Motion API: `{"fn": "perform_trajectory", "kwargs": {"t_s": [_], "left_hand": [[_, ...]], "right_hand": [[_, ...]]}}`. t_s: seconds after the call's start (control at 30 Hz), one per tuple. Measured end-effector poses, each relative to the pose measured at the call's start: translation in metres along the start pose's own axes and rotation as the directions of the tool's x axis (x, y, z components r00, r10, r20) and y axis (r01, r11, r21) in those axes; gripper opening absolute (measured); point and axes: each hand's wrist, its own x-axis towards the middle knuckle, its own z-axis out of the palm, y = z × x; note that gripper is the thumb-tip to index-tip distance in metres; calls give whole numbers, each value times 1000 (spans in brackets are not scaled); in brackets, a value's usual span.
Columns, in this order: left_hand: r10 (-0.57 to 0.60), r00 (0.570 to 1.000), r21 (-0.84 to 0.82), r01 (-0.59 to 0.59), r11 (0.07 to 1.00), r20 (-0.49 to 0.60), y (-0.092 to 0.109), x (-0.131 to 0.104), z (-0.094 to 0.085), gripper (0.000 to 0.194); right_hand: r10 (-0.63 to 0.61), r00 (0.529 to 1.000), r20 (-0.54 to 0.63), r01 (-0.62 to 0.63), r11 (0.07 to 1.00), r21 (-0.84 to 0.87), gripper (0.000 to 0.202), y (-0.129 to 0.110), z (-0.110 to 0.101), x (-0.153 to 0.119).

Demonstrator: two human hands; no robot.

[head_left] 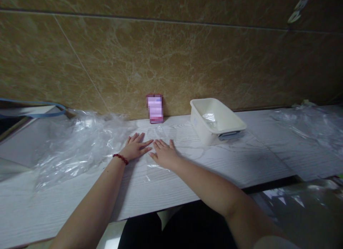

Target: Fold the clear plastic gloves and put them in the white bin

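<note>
A clear plastic bag [158, 173] lies flat on the white wood-grain table [184, 186] in front of me. My right hand [164, 154] rests on it, palm down with the fingers stretched out. Beside it on the left, my left hand [136, 147] lies with its fingers spread at the bag's left edge, a red bead bracelet [120, 158] on the wrist. The fingertips of both hands nearly meet. Neither hand grips anything. Part of the bag is hidden under my right hand.
A heap of clear plastic bags [80, 149] spreads to the left, near a white box [29, 138]. A phone [155, 109] leans upright against the tiled wall [171, 59]. To the right stands a cream plastic bin [199, 125] with clear plastic inside. More clear plastic [316, 124] lies far right.
</note>
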Motion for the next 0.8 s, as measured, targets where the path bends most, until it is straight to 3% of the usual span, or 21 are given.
{"fn": "perform_trajectory", "kwargs": {"t_s": [0.23,0.43,0.57,0.7,0.8], "left_hand": [[-16,1000,0,16,1000,-17,-3,-1,1,54],[-17,1000,-10,17,1000,-14,-5,-1,1,58],[-7,999,-14,7,1000,-45,-8,1,4,59],[4,980,-69,-18,997,-200,-16,6,11,55],[70,951,-94,-103,990,-303,-20,9,14,49]], "right_hand": [[182,983,-3,-182,983,-37,61,11,-1,3],[231,973,4,-230,972,-56,64,16,-2,3],[288,955,-68,-291,956,-35,56,34,-24,6],[402,911,-97,-408,912,-52,41,62,-59,-1],[463,881,-97,-472,869,-146,35,75,-70,-15]]}}
